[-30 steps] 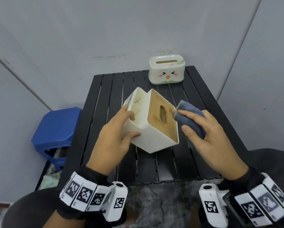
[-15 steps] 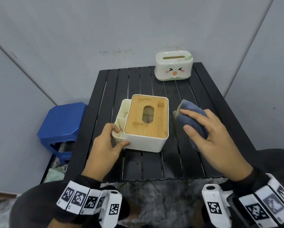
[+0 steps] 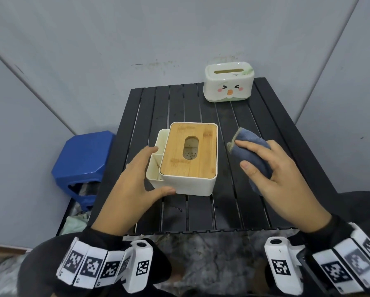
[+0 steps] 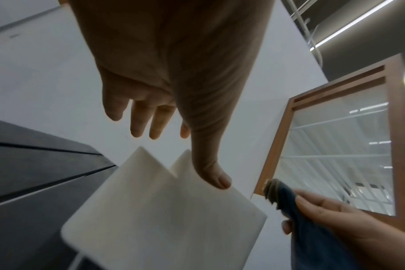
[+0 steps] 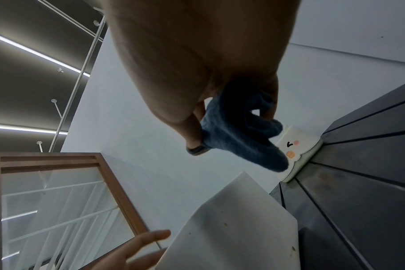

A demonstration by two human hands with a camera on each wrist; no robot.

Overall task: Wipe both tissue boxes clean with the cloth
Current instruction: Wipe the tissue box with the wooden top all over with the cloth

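The bamboo-lidded tissue box [image 3: 188, 159], tipped on edge in my left hand a second ago, now sits flat and upright on the black slatted table [image 3: 240, 206], and my left hand [image 3: 134, 187] has let go of its grip. The fingers are spread and relaxed, the thumb tip touching the near white wall of the box and the forefinger reaching to the rim of the side compartment; in the left wrist view the thumb [image 4: 216, 178] rests on the white corner while the other fingers hang clear of it. My right hand [image 3: 280, 174] has stayed where it was, just to the right of the box and apart from it, fingers and thumb curled round the bunched blue cloth [image 3: 250, 151]. The right wrist view shows the cloth [image 5: 240, 138] gripped and hanging from the hand.

Nearest to me are the marker bands and cameras on both wrists, at the table's near edge. Through the oval slot in the lid I see dark specks inside the box. Farther back, at the far right corner of the table, the cartoon-face tissue box [image 3: 229, 86] stands upright, well apart from both hands, with nothing between it and the cloth. Off the table's left side stands a blue plastic stool [image 3: 81, 159] against the grey wall.
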